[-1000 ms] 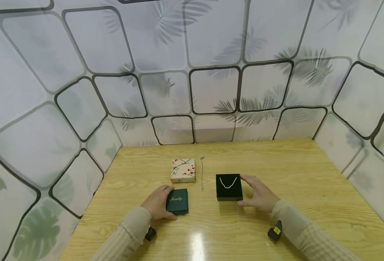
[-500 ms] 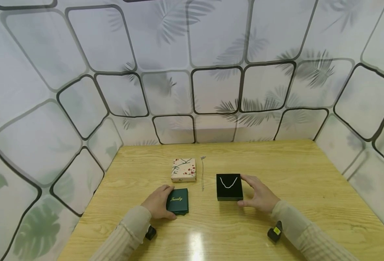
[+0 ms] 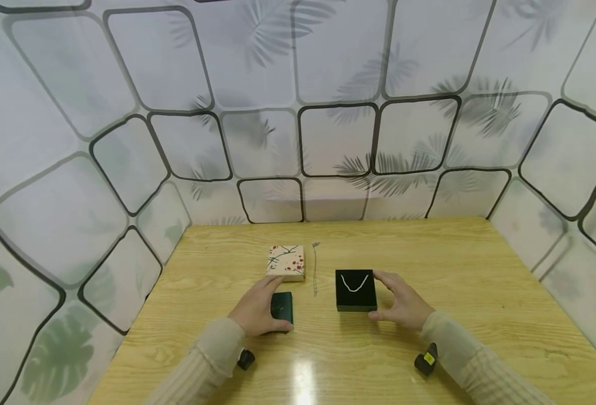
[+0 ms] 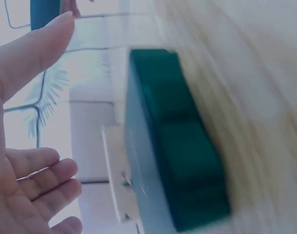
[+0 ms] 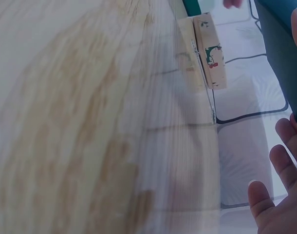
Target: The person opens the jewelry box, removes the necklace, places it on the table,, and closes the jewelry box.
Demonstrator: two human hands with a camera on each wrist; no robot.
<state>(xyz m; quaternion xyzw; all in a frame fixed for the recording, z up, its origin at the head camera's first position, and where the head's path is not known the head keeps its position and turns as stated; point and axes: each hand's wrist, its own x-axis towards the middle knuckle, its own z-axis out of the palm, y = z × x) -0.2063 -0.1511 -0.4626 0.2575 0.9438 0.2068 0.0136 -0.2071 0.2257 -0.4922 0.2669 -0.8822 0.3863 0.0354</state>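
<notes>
My right hand (image 3: 401,304) grips a square black jewelry box (image 3: 356,308) from its right side, thumb at the near edge and fingers at the far edge. A silver chain (image 3: 354,289) shows in a curve on the box's black pad. In the right wrist view, the wall shows between the box and the tabletop. My left hand (image 3: 255,312) hovers beside and over a small dark green box (image 3: 286,308), hiding its left part and lettering. In the left wrist view a gap separates its extended thumb and loosely bent fingers from the green box (image 4: 187,146).
A cream box with red blossoms (image 3: 286,263) sits behind the green one. Right of it, a thin silver necklace (image 3: 315,273) lies stretched out on the wooden table (image 3: 455,259). A patterned cloth wall (image 3: 338,140) encloses the table's back and sides.
My left hand has let go of the green box's left side and moved up and to the right across it. The right hand and the black box have stayed put.
</notes>
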